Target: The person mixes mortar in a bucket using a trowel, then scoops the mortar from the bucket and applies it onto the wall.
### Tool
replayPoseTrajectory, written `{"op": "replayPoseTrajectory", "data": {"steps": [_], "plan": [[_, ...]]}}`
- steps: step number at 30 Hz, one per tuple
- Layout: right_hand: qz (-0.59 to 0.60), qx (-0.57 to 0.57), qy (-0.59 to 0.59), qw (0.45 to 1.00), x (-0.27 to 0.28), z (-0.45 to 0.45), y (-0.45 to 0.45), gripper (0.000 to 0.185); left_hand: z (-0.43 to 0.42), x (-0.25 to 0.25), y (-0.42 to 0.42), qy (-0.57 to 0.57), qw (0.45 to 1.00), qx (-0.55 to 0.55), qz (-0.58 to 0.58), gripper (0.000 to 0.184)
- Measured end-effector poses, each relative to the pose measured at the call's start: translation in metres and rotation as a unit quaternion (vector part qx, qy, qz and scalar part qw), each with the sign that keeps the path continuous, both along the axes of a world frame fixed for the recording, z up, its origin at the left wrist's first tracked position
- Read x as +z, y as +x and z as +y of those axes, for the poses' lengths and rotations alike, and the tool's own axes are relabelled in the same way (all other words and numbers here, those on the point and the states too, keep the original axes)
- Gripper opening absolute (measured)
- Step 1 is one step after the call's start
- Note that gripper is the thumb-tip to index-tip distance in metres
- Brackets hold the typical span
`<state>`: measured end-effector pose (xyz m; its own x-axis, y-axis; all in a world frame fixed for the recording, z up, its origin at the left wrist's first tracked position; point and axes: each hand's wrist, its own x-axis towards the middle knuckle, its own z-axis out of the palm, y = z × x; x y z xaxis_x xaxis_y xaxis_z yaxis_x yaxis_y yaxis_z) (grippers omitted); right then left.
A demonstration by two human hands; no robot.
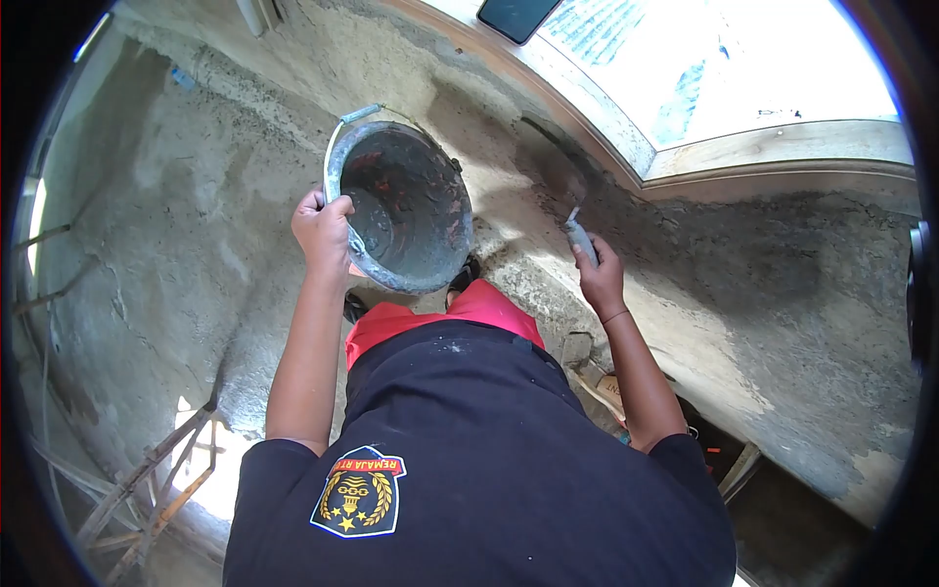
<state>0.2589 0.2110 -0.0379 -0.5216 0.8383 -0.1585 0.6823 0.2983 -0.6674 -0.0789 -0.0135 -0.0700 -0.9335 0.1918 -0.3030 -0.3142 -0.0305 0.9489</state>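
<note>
My left hand [323, 230] grips the rim of a dark, mortar-stained bucket [416, 210], tilted so its inside faces me. Grey and reddish residue coats the bucket's inner wall. Its wire handle [362, 113] with a pale grip stands up at the far side. My right hand [602, 274] is closed around the grey handle of a trowel [582, 241]. The trowel's neck points at the wall under the window frame, and its blade is hard to make out against the grey plaster there.
A phone [518, 14] lies on the window frame [675, 161] at the top. Darker, damp-looking plaster [724, 245] covers part of the wall at right. Wooden poles [147, 479] stand at lower left. A brown paper bag [608, 393] lies near my right forearm.
</note>
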Motion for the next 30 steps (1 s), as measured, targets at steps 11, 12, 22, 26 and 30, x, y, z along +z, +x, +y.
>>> {"op": "replayPoseTrajectory", "data": {"steps": [11,12,22,26,30], "plan": [[-0.040,-0.013,-0.042,0.998,-0.008,0.001,0.007,0.040,-0.001,0.005,0.007,-0.027,1.000,-0.003,-0.003,0.013],[-0.016,-0.008,-0.021,1.000,0.001,-0.001,0.003,0.040,-0.002,0.004,0.007,-0.020,1.000,-0.005,0.000,0.012],[-0.019,-0.010,-0.024,0.999,0.001,0.001,0.023,0.036,0.010,0.011,0.010,-0.026,1.000,-0.013,-0.003,0.008],[-0.011,-0.022,-0.023,0.999,0.016,0.006,0.012,0.036,0.023,0.011,0.014,-0.013,1.000,-0.007,0.005,0.008],[-0.042,-0.024,-0.033,0.998,0.001,0.006,0.020,0.034,0.030,0.008,0.015,0.001,1.000,-0.015,0.005,0.008]]}}
